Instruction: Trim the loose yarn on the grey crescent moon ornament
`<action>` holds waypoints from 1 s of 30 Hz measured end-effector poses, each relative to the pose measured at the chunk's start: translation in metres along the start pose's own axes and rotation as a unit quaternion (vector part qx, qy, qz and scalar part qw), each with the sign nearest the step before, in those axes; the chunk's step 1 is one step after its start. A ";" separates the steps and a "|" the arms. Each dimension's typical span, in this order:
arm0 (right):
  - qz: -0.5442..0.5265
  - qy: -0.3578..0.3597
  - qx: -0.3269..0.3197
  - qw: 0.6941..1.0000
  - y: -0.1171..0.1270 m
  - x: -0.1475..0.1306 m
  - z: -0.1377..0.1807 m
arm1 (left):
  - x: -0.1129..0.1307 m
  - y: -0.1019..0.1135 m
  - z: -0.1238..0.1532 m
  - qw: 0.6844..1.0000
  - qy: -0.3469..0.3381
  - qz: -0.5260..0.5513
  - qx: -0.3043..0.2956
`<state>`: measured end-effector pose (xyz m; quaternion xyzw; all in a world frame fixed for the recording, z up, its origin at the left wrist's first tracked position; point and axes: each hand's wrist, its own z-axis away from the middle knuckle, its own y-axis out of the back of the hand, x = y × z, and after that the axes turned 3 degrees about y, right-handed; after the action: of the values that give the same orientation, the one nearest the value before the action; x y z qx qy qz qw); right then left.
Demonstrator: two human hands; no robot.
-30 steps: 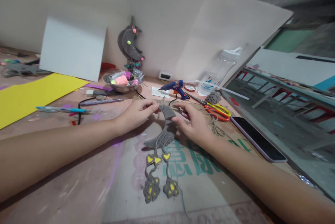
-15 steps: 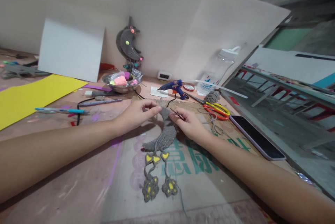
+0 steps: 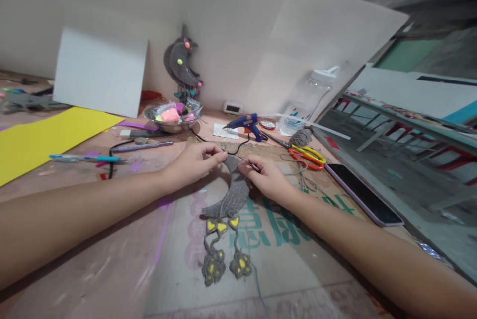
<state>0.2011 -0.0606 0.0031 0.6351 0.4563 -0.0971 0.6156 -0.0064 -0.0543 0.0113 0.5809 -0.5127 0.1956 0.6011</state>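
A grey yarn-covered crescent moon (image 3: 237, 191) lies on the printed cardboard. My left hand (image 3: 199, 165) pinches at its upper tip with thumb and forefinger. In my right hand (image 3: 268, 176) is a thin dark pointed stick (image 3: 249, 163), its tip over the upper right edge of the moon. From the moon's lower end hang small yellow-centred hearts (image 3: 221, 227), grey cords and two grey flower shapes with yellow spots, one of them a flower (image 3: 240, 264) beside a loose thread.
Behind my hands sit a blue glue gun (image 3: 244, 122), a metal bowl (image 3: 164, 126) of coloured clay and a white timer (image 3: 233, 108). To the right are scissors (image 3: 307, 156), grey yarn (image 3: 300, 137), a phone (image 3: 361, 192) and a bottle (image 3: 309, 98). Pens and yellow sheet (image 3: 48, 135) lie left.
The stick's tip has shifted slightly down and left with my right hand. My left hand stays at the moon's upper tip. The whole view has drifted a little.
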 end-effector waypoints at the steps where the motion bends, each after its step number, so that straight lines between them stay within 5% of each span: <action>1: -0.002 -0.001 -0.001 1.000 0.000 0.000 0.000 | -0.001 0.000 0.000 1.000 -0.001 0.001 0.001; 6: -0.011 -0.005 -0.004 1.000 0.000 -0.001 0.000 | -0.006 -0.002 -0.001 0.999 -0.013 0.028 0.015; 11: -0.005 -0.004 0.006 1.000 0.000 0.000 -0.001 | -0.009 -0.004 -0.004 0.983 0.045 0.176 0.025; 16: -0.001 -0.004 0.004 1.000 -0.001 0.002 0.000 | -0.022 -0.001 -0.015 0.945 0.069 0.285 0.142; 19: 0.000 0.000 0.005 1.000 0.000 0.001 -0.001 | -0.029 0.000 -0.021 0.947 0.062 0.264 0.172; 30: 0.012 -0.004 0.003 1.000 0.002 0.003 -0.003 | -0.029 -0.001 -0.020 0.979 0.018 0.150 0.133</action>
<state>0.2028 -0.0563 0.0030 0.6420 0.4456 -0.0933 0.6169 -0.0090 -0.0260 -0.0101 0.5687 -0.5522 0.3608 0.4915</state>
